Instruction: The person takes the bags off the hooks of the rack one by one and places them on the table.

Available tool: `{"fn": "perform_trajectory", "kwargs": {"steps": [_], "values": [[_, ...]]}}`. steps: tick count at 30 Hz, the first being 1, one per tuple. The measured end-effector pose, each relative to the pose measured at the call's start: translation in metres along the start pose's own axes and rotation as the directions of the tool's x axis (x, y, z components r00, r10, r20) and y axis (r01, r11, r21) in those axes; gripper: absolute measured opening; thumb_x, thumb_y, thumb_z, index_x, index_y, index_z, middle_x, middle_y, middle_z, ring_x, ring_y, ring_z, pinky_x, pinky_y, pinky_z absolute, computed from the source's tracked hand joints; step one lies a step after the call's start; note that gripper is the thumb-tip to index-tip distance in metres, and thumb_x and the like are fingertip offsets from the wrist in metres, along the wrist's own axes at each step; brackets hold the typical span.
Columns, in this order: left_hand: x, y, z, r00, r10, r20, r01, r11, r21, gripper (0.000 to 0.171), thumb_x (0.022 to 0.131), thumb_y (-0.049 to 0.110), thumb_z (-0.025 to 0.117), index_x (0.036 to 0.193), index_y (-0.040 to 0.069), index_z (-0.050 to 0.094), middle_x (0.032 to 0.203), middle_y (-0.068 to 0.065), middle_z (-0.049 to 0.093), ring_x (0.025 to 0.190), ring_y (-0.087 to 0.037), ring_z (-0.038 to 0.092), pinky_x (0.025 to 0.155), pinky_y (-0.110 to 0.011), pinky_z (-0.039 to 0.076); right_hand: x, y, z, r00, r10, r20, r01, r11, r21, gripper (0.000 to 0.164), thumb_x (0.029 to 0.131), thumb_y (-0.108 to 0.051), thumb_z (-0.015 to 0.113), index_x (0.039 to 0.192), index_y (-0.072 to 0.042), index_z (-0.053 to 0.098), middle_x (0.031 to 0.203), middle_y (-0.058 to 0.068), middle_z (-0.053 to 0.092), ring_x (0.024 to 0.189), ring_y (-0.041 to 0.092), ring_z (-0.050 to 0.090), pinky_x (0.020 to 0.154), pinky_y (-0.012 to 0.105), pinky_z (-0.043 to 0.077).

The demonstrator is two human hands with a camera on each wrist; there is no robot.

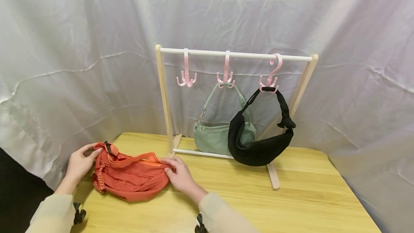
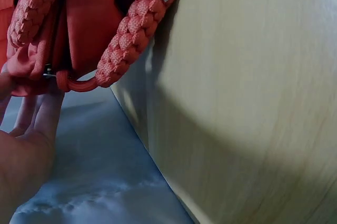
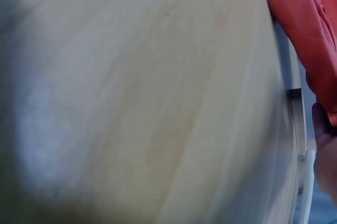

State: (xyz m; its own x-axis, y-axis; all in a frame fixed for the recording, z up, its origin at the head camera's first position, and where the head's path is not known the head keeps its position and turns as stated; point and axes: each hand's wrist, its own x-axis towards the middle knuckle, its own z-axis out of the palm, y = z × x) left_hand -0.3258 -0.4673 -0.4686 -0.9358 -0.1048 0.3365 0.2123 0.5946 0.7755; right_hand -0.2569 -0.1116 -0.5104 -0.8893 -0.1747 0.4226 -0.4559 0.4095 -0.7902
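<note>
Head view: red bag point(image 1: 132, 182) held at both ends.
Its ends are pinched by the left hand point(image 1: 79, 163) and the right hand point(image 1: 182, 176), at the table point(image 1: 307, 200), left of the rack point(image 1: 164, 96).

left sleeve point(image 1: 53, 211): pale cream, plain cloth, cuff above wrist | left hand point(image 1: 81, 164): bare | left black fitting point(image 1: 78, 214): small, irregular, at cuff | right sleeve point(image 1: 224, 213): matching cream | right hand point(image 1: 182, 176): bare | right black fitting point(image 1: 200, 224): at cuff, light glint
</note>
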Motion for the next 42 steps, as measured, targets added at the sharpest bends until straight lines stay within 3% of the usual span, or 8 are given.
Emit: {"fn": "perform_trajectory", "kwargs": {"steps": [11, 13, 17, 19, 22, 25, 34, 42], "values": [[0.004, -0.007, -0.005, 0.997, -0.01, 0.078, 0.001, 0.994, 0.114, 0.041, 0.104, 0.022, 0.066, 0.128, -0.011, 0.066, 0.113, -0.031, 0.072, 0.077, 0.009, 0.055, 0.065, -0.012, 0.045, 0.001, 0.005, 0.009, 0.996, 0.045, 0.073, -0.042, 0.998, -0.046, 0.034, 0.101, -0.002, 0.064, 0.134, -0.01, 0.071, 0.127, 0.006, 0.067, 0.12, 0.019, 0.063, 0.108, 0.035, 0.05], [0.004, -0.008, -0.006, 0.996, 0.0, 0.088, -0.013, 0.988, 0.154, 0.038, 0.103, 0.02, 0.067, 0.127, -0.009, 0.067, 0.114, -0.03, 0.072, 0.081, 0.0, 0.059, 0.067, -0.015, 0.045, 0.001, 0.005, 0.01, 0.995, 0.041, 0.09, -0.035, 0.997, -0.062, 0.034, 0.101, -0.002, 0.064, 0.134, -0.01, 0.071, 0.126, 0.006, 0.067, 0.118, 0.019, 0.063, 0.107, 0.035, 0.05], [0.004, -0.009, -0.008, 0.993, 0.022, 0.117, -0.046, 0.977, 0.206, 0.035, 0.102, 0.016, 0.067, 0.125, -0.009, 0.068, 0.114, -0.033, 0.07, 0.093, -0.033, 0.067, 0.075, -0.032, 0.05, 0.001, 0.006, 0.012, 0.992, 0.045, 0.115, -0.034, 0.995, -0.095, 0.035, 0.101, -0.001, 0.064, 0.134, -0.009, 0.07, 0.125, 0.007, 0.067, 0.118, 0.018, 0.063, 0.107, 0.033, 0.05], [0.004, -0.011, -0.009, 0.99, 0.032, 0.138, -0.063, 0.971, 0.23, 0.033, 0.101, 0.014, 0.067, 0.125, -0.009, 0.067, 0.115, -0.036, 0.068, 0.102, -0.047, 0.065, 0.08, -0.044, 0.052, 0.0, 0.006, 0.013, 0.99, 0.043, 0.131, -0.028, 0.993, -0.116, 0.035, 0.1, 0.0, 0.064, 0.134, -0.009, 0.07, 0.125, 0.007, 0.068, 0.118, 0.018, 0.063, 0.107, 0.033, 0.05], [0.004, -0.015, -0.01, 0.982, 0.04, 0.184, -0.091, 0.957, 0.274, 0.032, 0.101, 0.013, 0.066, 0.124, -0.009, 0.067, 0.116, -0.039, 0.065, 0.107, -0.058, 0.06, 0.085, -0.06, 0.051, -0.001, 0.006, 0.013, 0.988, 0.035, 0.153, -0.011, 0.988, -0.152, 0.035, 0.1, 0.0, 0.064, 0.134, -0.009, 0.07, 0.126, 0.007, 0.068, 0.12, 0.018, 0.063, 0.108, 0.032, 0.049], [0.006, -0.018, -0.011, 0.972, 0.026, 0.232, -0.099, 0.946, 0.309, 0.031, 0.101, 0.013, 0.065, 0.123, -0.009, 0.067, 0.117, -0.04, 0.064, 0.109, -0.061, 0.058, 0.088, -0.067, 0.049, -0.001, 0.006, 0.013, 0.986, 0.019, 0.168, 0.01, 0.986, -0.168, 0.035, 0.1, 0.0, 0.064, 0.133, -0.008, 0.07, 0.126, 0.007, 0.069, 0.12, 0.018, 0.063, 0.108, 0.03, 0.049], [0.004, -0.022, -0.012, 0.942, -0.061, 0.33, -0.059, 0.939, 0.34, 0.037, 0.101, 0.014, 0.063, 0.124, -0.014, 0.062, 0.123, -0.041, 0.06, 0.115, -0.064, 0.053, 0.093, -0.069, 0.047, -0.001, 0.007, 0.014, 0.987, 0.019, 0.16, 0.009, 0.985, -0.172, 0.035, 0.099, 0.001, 0.065, 0.133, -0.006, 0.07, 0.127, 0.007, 0.069, 0.121, 0.019, 0.064, 0.108, 0.031, 0.049], [0.001, -0.022, -0.012, 0.949, -0.051, 0.312, -0.06, 0.939, 0.338, 0.037, 0.1, 0.014, 0.063, 0.124, -0.014, 0.062, 0.124, -0.042, 0.06, 0.116, -0.064, 0.053, 0.093, -0.069, 0.047, -0.002, 0.008, 0.014, 0.988, 0.039, 0.15, -0.016, 0.988, -0.152, 0.037, 0.098, 0.001, 0.065, 0.134, -0.005, 0.069, 0.128, 0.007, 0.069, 0.122, 0.02, 0.064, 0.108, 0.032, 0.049]]}}
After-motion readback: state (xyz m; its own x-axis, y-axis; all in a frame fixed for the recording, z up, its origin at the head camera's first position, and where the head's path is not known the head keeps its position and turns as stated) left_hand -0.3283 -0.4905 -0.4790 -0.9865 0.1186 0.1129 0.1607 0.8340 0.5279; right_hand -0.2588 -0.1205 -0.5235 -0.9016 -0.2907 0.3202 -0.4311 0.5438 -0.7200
